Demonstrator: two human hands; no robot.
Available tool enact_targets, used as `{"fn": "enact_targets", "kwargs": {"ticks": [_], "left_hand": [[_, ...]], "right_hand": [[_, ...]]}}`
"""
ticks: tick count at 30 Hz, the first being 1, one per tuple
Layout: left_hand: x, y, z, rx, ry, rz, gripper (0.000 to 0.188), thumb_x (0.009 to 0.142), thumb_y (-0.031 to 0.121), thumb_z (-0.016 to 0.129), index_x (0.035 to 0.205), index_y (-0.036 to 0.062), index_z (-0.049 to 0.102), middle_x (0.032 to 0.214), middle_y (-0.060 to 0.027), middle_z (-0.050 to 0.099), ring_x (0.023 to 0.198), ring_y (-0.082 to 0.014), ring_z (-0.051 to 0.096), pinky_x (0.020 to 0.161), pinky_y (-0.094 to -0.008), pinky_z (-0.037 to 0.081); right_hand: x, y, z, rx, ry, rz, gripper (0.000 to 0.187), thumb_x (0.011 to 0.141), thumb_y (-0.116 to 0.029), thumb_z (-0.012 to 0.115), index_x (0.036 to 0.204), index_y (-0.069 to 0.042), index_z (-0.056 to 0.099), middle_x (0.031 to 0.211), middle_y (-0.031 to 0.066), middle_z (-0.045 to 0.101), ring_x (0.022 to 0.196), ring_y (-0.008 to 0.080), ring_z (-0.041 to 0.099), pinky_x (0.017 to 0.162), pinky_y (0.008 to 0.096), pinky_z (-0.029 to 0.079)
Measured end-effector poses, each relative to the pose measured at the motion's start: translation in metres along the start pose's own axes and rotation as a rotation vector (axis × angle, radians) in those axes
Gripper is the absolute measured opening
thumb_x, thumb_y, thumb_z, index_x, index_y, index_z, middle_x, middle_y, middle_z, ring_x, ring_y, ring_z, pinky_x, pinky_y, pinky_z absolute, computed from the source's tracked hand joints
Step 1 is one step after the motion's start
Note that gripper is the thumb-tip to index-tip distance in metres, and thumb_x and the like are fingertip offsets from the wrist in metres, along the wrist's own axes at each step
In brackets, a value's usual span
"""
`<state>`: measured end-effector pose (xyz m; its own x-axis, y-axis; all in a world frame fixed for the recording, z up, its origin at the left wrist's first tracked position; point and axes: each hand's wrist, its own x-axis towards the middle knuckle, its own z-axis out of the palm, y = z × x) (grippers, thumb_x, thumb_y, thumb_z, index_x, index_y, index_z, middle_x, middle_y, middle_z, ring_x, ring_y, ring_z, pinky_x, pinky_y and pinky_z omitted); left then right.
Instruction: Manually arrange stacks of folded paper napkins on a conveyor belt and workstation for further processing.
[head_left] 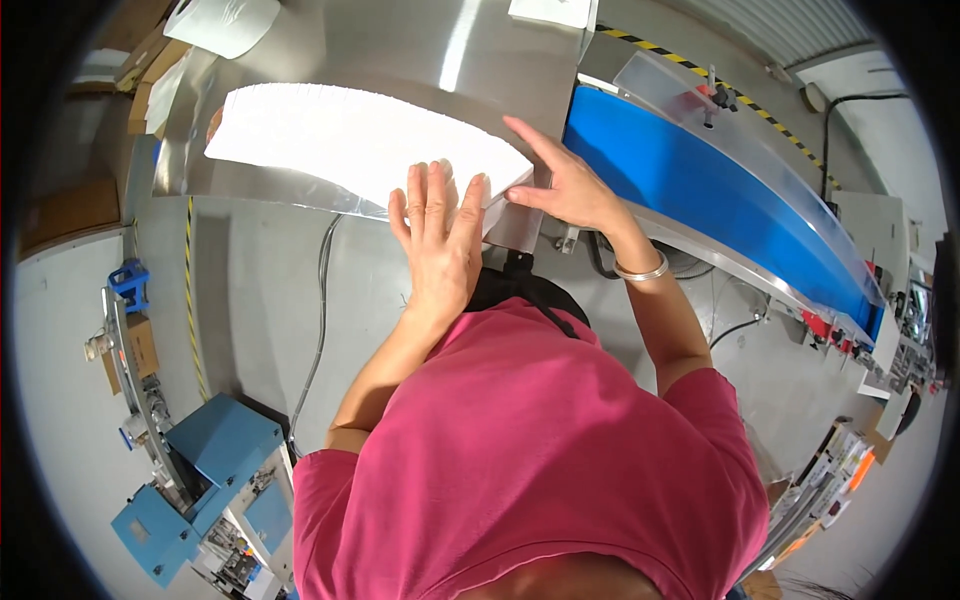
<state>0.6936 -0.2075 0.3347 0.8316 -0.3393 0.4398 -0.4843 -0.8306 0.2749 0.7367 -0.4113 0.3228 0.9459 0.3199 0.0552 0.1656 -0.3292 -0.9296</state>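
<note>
A long row of white sheets, packed close together like a fanned stack of paper [340, 135], lies along the front of the steel table [380, 45]. My left hand [440, 230] rests on the near side of this stack with its fingers spread. At the stack's right end is my right hand [565, 185], its thumb by the corner and its index finger stretched out above the table. Between that thumb and finger there is a wide gap. Whether the thumb presses on the end sheet I cannot tell.
To the right runs a blue conveyor belt [700, 185] under a clear cover [740, 150]. A white roll-shaped item [222, 22] stands at the table's far left. Cables [322, 300] hang and lie below the table's edge. A blue machine [225, 450] is at lower left.
</note>
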Motion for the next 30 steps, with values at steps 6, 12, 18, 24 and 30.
{"fn": "enact_targets", "kwargs": {"ticks": [6, 12, 18, 24, 30], "left_hand": [[-0.004, -0.003, 0.006, -0.043, 0.014, 0.03, 0.044, 0.081, 0.0, 0.059, 0.122, 0.0178, 0.061, 0.144, -0.0193, 0.035, 0.135, -0.0399, 0.028, 0.107, -0.0586, 0.015], [-0.003, -0.004, 0.004, -0.05, 0.032, 0.05, 0.042, 0.081, 0.0, 0.059, 0.118, 0.0186, 0.064, 0.142, -0.0178, 0.039, 0.133, -0.0402, 0.031, 0.107, -0.0594, 0.014], [-0.002, -0.004, 0.001, -0.044, 0.037, 0.066, 0.039, 0.078, 0.001, 0.062, 0.112, 0.019, 0.067, 0.138, -0.016, 0.044, 0.132, -0.0395, 0.033, 0.107, -0.0592, 0.016], [0.002, -0.001, -0.004, -0.07, 0.045, 0.066, 0.033, 0.077, 0.002, 0.062, 0.105, 0.0193, 0.07, 0.138, -0.0146, 0.044, 0.132, -0.0376, 0.034, 0.106, -0.0565, 0.02], [0.012, 0.0, -0.011, -0.199, 0.039, 0.054, 0.021, 0.077, 0.014, 0.07, 0.097, 0.0133, 0.069, 0.138, -0.0162, 0.043, 0.131, -0.0392, 0.033, 0.105, -0.0542, 0.02]], "right_hand": [[-0.012, 0.0, -0.01, -0.035, 0.127, 0.056, 0.061, 0.071, -0.016, 0.079, 0.125, -0.01, 0.049, 0.12, 0.0067, 0.056, 0.099, 0.0173, 0.055, 0.079, 0.0295, 0.046], [-0.011, 0.001, -0.013, 0.043, 0.098, 0.065, 0.049, 0.072, -0.013, 0.08, 0.113, -0.009, 0.054, 0.101, 0.0029, 0.058, 0.074, 0.0084, 0.052, 0.062, 0.0225, 0.046], [-0.009, -0.001, -0.012, 0.133, 0.05, 0.048, 0.046, 0.073, -0.009, 0.078, 0.112, -0.009, 0.054, 0.099, 0.0024, 0.056, 0.072, 0.0067, 0.052, 0.06, 0.0212, 0.045], [-0.005, -0.009, -0.015, 0.122, -0.048, 0.051, 0.04, 0.074, -0.005, 0.076, 0.109, -0.008, 0.057, 0.1, 0.0023, 0.055, 0.077, 0.0079, 0.054, 0.063, 0.0219, 0.046], [-0.004, 0.011, -0.022, -0.1, -0.081, -0.165, 0.035, 0.076, -0.006, 0.073, 0.108, -0.007, 0.059, 0.104, 0.0023, 0.056, 0.086, 0.0094, 0.055, 0.073, 0.0227, 0.048]]}}
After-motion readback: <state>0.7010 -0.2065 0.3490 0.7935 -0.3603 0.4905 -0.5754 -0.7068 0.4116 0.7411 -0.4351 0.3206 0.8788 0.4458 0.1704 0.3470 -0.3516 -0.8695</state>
